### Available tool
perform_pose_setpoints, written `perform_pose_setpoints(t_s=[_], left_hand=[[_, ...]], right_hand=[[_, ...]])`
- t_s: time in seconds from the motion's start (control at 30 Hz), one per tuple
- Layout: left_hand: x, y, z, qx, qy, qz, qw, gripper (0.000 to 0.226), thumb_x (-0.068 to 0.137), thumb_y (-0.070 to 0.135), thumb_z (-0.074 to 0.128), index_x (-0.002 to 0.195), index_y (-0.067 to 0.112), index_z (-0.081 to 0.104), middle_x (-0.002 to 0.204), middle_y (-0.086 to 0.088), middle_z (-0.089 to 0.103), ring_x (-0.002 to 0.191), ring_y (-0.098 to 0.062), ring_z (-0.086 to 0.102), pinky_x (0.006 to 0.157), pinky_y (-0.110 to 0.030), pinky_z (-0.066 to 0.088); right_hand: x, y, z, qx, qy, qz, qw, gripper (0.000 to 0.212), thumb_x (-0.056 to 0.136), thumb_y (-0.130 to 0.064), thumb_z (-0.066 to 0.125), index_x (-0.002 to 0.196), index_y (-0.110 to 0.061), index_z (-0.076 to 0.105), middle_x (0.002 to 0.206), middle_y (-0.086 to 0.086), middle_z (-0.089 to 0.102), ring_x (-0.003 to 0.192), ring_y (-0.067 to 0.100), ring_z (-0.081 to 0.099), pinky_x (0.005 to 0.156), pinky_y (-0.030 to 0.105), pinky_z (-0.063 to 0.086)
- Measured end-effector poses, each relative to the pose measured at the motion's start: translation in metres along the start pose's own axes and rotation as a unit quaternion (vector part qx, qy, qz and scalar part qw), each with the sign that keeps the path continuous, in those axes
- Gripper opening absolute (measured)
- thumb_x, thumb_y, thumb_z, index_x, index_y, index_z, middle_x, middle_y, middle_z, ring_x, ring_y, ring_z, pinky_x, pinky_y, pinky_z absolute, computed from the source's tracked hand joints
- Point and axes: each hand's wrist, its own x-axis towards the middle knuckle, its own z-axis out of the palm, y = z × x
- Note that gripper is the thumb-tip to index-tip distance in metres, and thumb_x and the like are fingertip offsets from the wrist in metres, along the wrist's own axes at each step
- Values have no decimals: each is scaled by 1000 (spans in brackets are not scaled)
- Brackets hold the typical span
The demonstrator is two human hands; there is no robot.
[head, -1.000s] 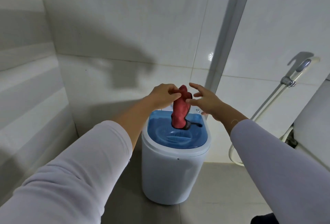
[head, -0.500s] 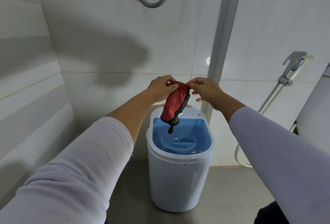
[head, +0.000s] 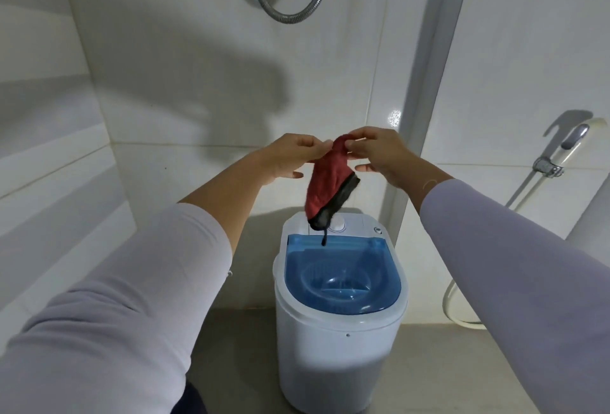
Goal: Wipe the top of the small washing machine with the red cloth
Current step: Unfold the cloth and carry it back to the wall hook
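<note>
A small white washing machine with a translucent blue lid stands on the floor against the tiled wall. Above its back edge hangs the red cloth, which has a dark edge and a dark loop dangling near the white control panel. My left hand and my right hand both pinch the cloth's top edge, close together. The cloth hangs clear of the lid.
A shower hose loops on the wall above. A handheld sprayer with its white hose hangs on the right wall, beside a white fixture at the right edge. Tiled walls close in on the left and behind the machine.
Both hands have lifted the cloth up off the lid, so it now hangs in the air above the machine's back edge. My view has shifted so the machine sits lower in the frame.
</note>
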Motion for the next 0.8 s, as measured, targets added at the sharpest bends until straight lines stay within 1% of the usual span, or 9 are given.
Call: perform_pose_setpoints(t_s=[0.07,0.2,0.3,0.4,0.47,0.53,0.63,0.73,0.8], left_hand=[[15,4,-1,-18,13,-6,1000,28,95,47,49,92,25,66,124,6,61,120,-9,53,98,-40,41],[58,4,0,-7,33,-14,999,7,95,29,53,102,27,56,119,4,65,118,-10,58,95,-39,44],[88,7,0,23,10,-18,1000,21,95,27,56,115,28,55,116,3,63,114,-10,57,95,-36,44],[108,23,-6,20,18,-22,999,5,94,30,57,97,28,60,93,10,59,99,-9,53,82,-26,42],[115,41,-15,15,13,-30,999,13,93,31,59,81,29,58,82,13,56,92,-10,50,73,-23,39],[118,62,-27,15,9,-43,999,18,92,31,60,75,28,56,80,13,55,90,-10,48,69,-22,37],[116,97,-54,27,6,-63,998,15,90,34,63,78,27,55,91,11,59,97,-9,51,74,-24,39],[107,133,-85,22,6,-79,997,18,89,35,64,76,28,55,100,7,58,103,-11,52,83,-29,40],[98,159,-107,19,12,-88,996,20,89,37,63,72,30,55,102,8,59,108,-13,52,89,-33,40]], right_hand=[[14,-1,-2,-11,-9,-13,1000,12,90,-7,58,90,-17,65,83,-2,66,82,12,65,73,28,52],[43,1,-12,-37,-8,-32,999,23,87,-5,56,81,-25,65,79,-6,64,75,7,59,64,22,45],[69,-1,-25,-53,-11,-38,998,22,87,-7,58,82,-27,66,78,-5,64,75,8,58,63,22,42],[93,-16,-37,-48,-15,-31,998,24,86,-7,60,78,-29,67,80,-6,64,80,10,57,72,25,46],[106,-31,-43,-23,-20,-15,999,23,85,-4,60,77,-25,67,81,-4,64,80,12,59,78,28,49],[116,-49,-49,-12,-25,6,1000,21,85,-2,60,79,-21,67,80,-1,65,76,13,60,77,29,49],[123,-87,-58,-13,-38,29,999,16,85,-2,60,88,-13,71,80,2,64,72,16,59,73,27,50],[123,-139,-65,-27,-49,38,998,22,86,-2,59,104,-7,70,79,0,64,67,11,59,55,13,49],[121,-175,-69,-25,-65,39,997,22,87,-2,59,105,-9,70,84,3,65,75,16,62,65,20,55]])
